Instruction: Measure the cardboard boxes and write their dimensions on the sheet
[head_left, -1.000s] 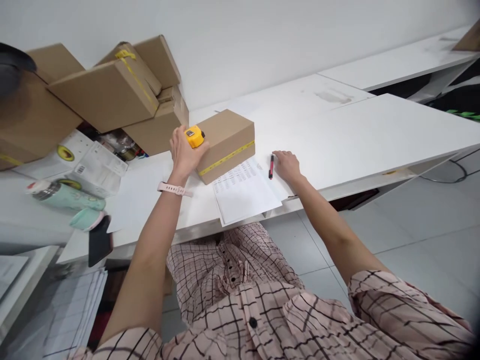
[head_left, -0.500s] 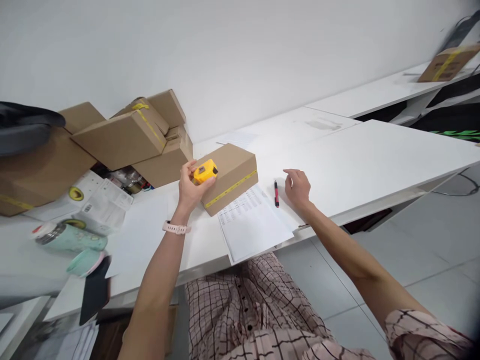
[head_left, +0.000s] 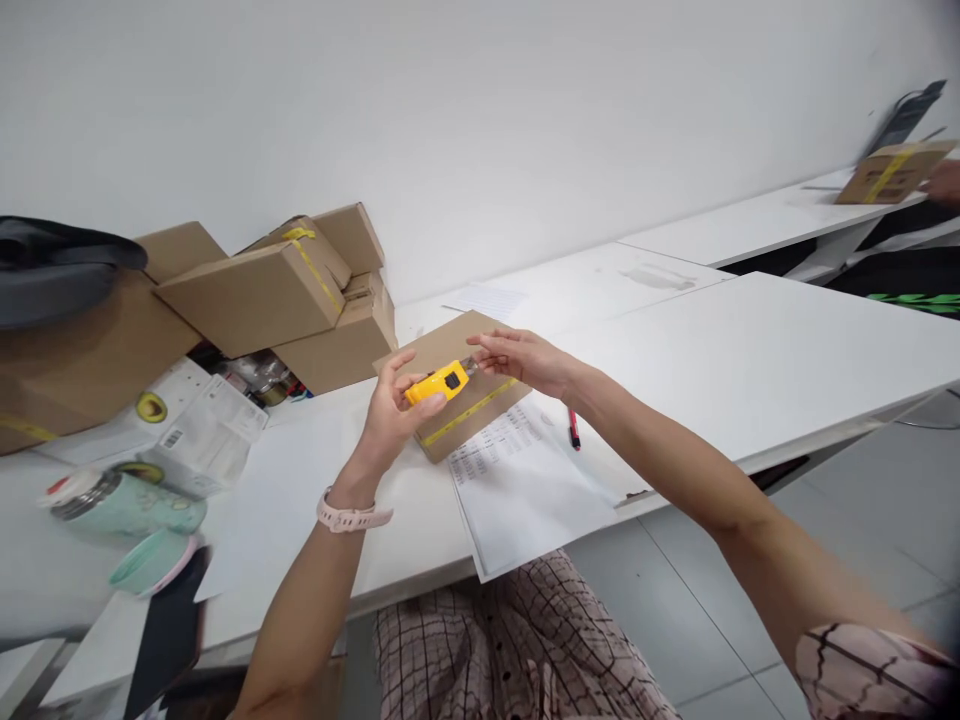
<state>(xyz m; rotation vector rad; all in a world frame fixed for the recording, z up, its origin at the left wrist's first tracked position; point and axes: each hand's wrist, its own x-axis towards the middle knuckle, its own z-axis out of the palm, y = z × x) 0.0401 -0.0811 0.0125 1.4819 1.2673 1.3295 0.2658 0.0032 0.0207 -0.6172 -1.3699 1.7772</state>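
Observation:
A yellow tape measure [head_left: 435, 383] with a black button is gripped by my left hand [head_left: 394, 405], its thumb along the near side. A small metal end juts from its right side. Close to that end is my right hand [head_left: 525, 360], fingers stretched out and apart; whether a fingertip touches the metal I cannot tell. Below both hands lies a closed cardboard box [head_left: 450, 345] with a yellow printed strip along its near side. Partly under the box's front edge are printed sheets [head_left: 525, 490]. A red and black pen [head_left: 574, 430] lies right of the sheets, partly behind my right forearm.
Cardboard boxes [head_left: 255, 290] are stacked at the left against the wall. A mint bottle [head_left: 135, 503], a mint cup [head_left: 150, 562] and a dark flat item [head_left: 169, 630] are at the near left. Another box [head_left: 892, 175] stands far right, beside another person's hand [head_left: 943, 183].
My right hand has moved left from beside the pen to the tape measure's end. My left hand has turned the tape measure so its metal end points right. The view has shifted slightly.

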